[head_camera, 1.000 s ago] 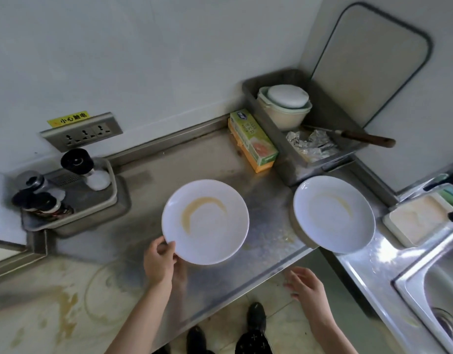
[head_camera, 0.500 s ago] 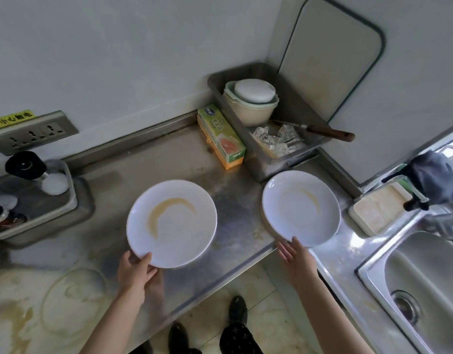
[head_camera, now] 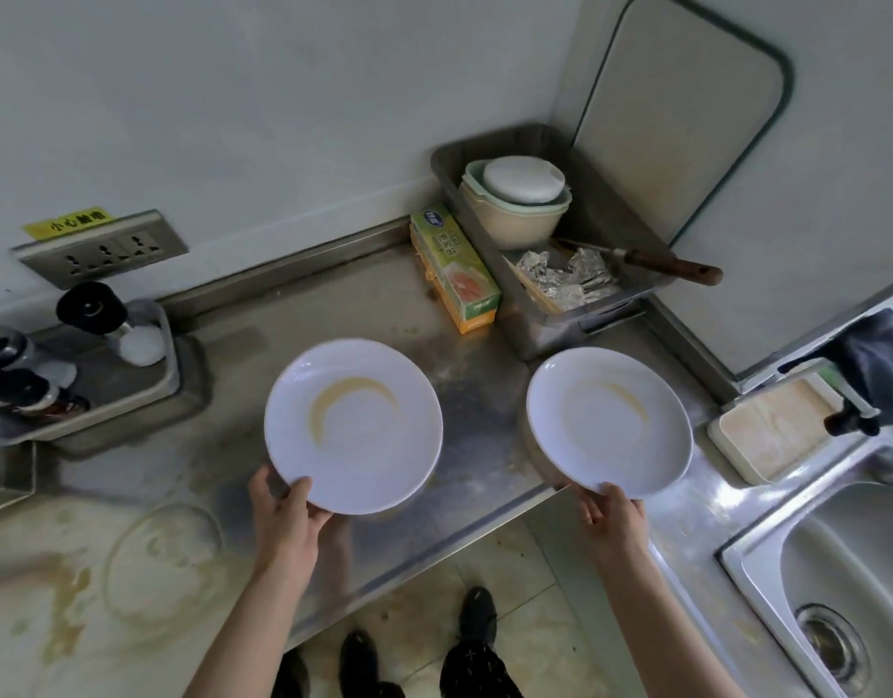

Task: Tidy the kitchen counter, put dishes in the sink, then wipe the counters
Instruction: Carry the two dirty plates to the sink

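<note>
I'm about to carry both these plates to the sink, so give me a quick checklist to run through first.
1. Left hand gripping the left plate at its near rim: ok.
2. Right hand gripping the right plate at its near rim: ok.
3. No pooled liquid to spill; each plate shows only a thin smear: ok.
4. Room in the sink: only part of the basin shows, with just the drain in it: cannot tell.
5. Path to the sink: the black pump head juts out beside it and might get bumped: not ok.
</note>
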